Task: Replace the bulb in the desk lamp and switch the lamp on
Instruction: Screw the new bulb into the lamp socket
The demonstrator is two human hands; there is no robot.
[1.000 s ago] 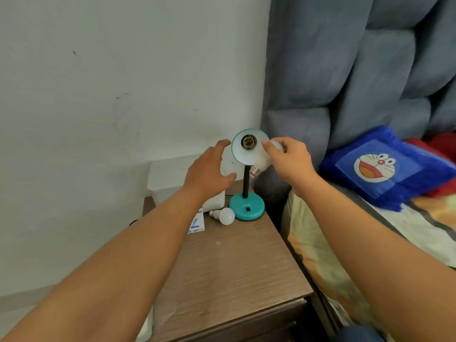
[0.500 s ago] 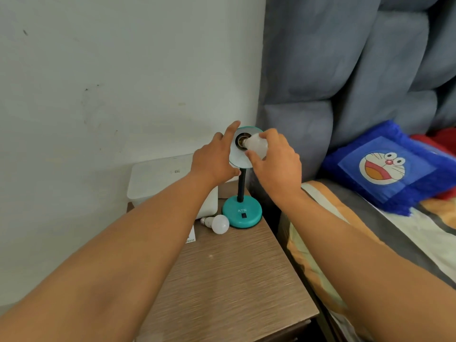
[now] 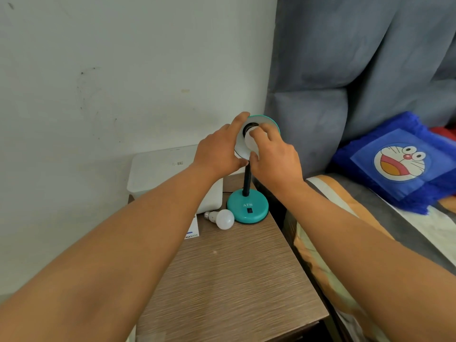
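Note:
A small teal desk lamp stands at the back of the wooden nightstand, with a round base (image 3: 247, 208) carrying a black switch, a black flexible neck and a shade (image 3: 267, 120) facing me. My left hand (image 3: 217, 153) grips the left rim of the shade. My right hand (image 3: 275, 157) holds a white bulb (image 3: 251, 144) whose screw end sits in the dark socket at the middle of the shade. Another white bulb (image 3: 223, 219) lies on its side on the nightstand, just left of the lamp base.
A white plastic box (image 3: 160, 171) stands against the wall behind my left arm, with a printed card (image 3: 192, 230) beside it. The nightstand (image 3: 229, 280) borders a bed on the right, with a grey padded headboard (image 3: 357, 70) and a blue cartoon cushion (image 3: 399, 161).
My right hand brought the bulb from beside the shade to its front and into the socket. My left hand closed on the shade's rim. The camera moved closer.

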